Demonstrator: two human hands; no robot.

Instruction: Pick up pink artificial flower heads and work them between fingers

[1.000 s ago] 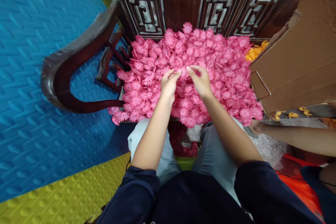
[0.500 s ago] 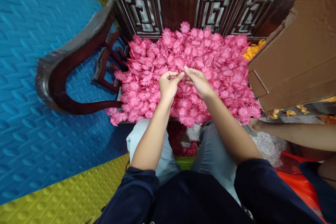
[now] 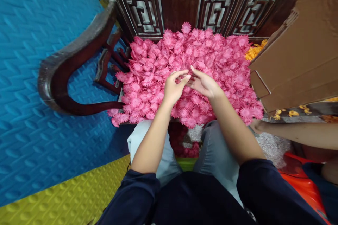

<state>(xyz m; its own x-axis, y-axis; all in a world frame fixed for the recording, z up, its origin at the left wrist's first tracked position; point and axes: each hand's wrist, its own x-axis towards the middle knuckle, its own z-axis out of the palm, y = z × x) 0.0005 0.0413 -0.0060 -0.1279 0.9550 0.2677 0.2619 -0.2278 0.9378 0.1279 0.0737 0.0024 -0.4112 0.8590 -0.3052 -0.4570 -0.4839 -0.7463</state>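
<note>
Honestly, your left hand (image 3: 173, 89) and right hand (image 3: 204, 84) meet fingertip to fingertip right over the middle of the pink flower pile (image 3: 232, 74), pinched narrow, though I can't tell whether they grip a flower. The heap spills past the seat's near edge, so a careless elbow could probably sweep blooms onto the blue mat (image 3: 31, 77). Watch the cardboard box (image 3: 298, 63) crowding your right, the wooden armrest (image 3: 71, 59) on the left, and another person's arm (image 3: 295, 135) close by.
</note>
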